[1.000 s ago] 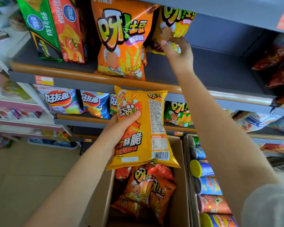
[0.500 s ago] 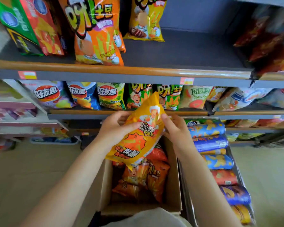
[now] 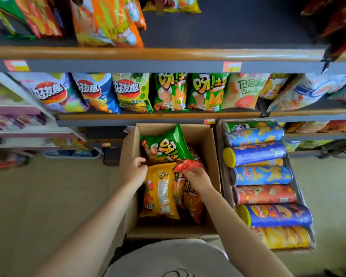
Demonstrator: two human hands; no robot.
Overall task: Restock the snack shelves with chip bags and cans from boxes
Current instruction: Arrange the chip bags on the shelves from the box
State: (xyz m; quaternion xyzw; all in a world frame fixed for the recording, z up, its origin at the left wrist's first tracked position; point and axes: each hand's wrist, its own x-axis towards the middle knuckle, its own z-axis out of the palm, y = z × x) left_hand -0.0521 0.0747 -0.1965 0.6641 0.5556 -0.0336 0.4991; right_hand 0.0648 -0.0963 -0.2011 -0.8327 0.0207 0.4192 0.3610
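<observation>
I look down into an open cardboard box (image 3: 198,136) on the floor, my landmark for everything here. Inside it lie chip bags: a yellow chip bag (image 3: 161,193) toward the near left, back panel up; a green chip bag (image 3: 165,146) at the far end; and orange-red bags (image 3: 190,198) on the near right. My left hand (image 3: 135,170) sits at the box's left wall, fingers curled over the top edge of the yellow bag, apparently gripping it. My right hand (image 3: 198,179) is in the middle of the box, fingers curled into the crumpled red top of an orange-red bag (image 3: 186,164), pinching it.

Just right of the box stands a tray of chip cans (image 3: 262,176), lying on their sides in a row: blue, orange-red and yellow tubes, none taken out as far as I can see.

Beyond the box, the lower shelf (image 3: 158,115) is packed with a full row of upright bags. Above that, the upper shelf (image 3: 228,33) holds orange bags (image 3: 108,23) on the left and dark red bags (image 3: 340,21) at the far right, with a wide bare gap between them.

I judge the job roughly midway: several bags remain in the box, the cans look untouched, and the upper gap is yet to be filled
</observation>
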